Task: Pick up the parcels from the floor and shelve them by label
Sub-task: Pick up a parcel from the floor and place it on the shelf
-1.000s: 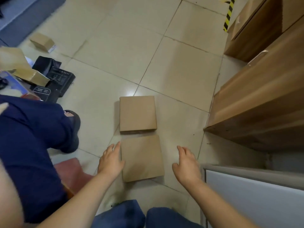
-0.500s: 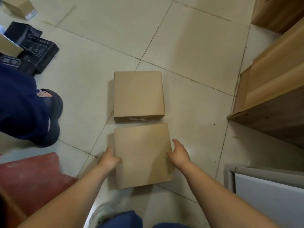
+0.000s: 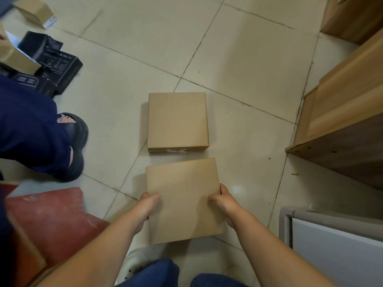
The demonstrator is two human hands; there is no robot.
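Two flat square cardboard parcels lie on the tiled floor, one behind the other. The near parcel (image 3: 183, 195) is gripped on both sides: my left hand (image 3: 147, 201) holds its left edge with the thumb on top, and my right hand (image 3: 222, 200) holds its right edge the same way. The far parcel (image 3: 177, 121) lies untouched just beyond, with a small red-and-white label on its near side. No label shows on the near parcel's top.
A wooden shelf unit (image 3: 342, 112) stands at the right. A white panel (image 3: 335, 245) sits lower right. Another person's dark trouser leg and shoe (image 3: 72, 146) are at the left. Black boxes (image 3: 53, 61) and a small cardboard box (image 3: 35, 10) lie far left. A red stool (image 3: 51, 220) is near my left arm.
My hands went from hovering open beside the near parcel to closing on its two side edges. The camera has dipped lower and closer to the floor.
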